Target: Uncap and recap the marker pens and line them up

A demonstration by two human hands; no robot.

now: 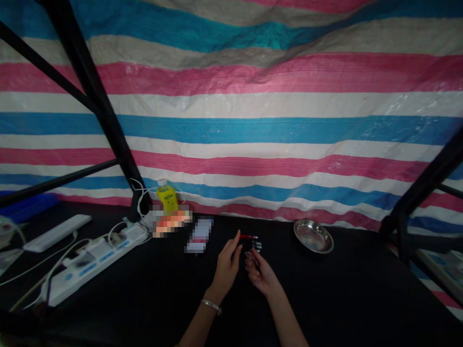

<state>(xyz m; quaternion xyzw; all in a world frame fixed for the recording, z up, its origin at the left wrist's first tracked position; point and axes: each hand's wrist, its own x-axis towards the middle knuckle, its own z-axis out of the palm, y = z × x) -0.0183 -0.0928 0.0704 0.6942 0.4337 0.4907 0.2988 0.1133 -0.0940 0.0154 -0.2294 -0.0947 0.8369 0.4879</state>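
Over the black table top [159, 284], my left hand [227, 260] has its fingers stretched out beside a slim red pen-like stick [249, 236] with a silver end. Its index fingertip is close to the stick's left end; whether they touch I cannot tell. A bracelet [211, 304] circles the left wrist. My right hand [261, 273] is closed, thumb and fingers pinched together and the other fingers curled. What it pinches is too small and dark to make out. Several dark pieces with silver ends [257, 245] lie just beyond its fingertips, partly hidden by them.
To the right lies a round metal dish [313, 236]. A blurred-out flat item [199, 235] is left of my hands, with a yellow bottle [167, 195] behind. A white power strip [97, 260] with cables runs along the left. Black frame bars [108, 130] stand before a striped tarp [253, 130].
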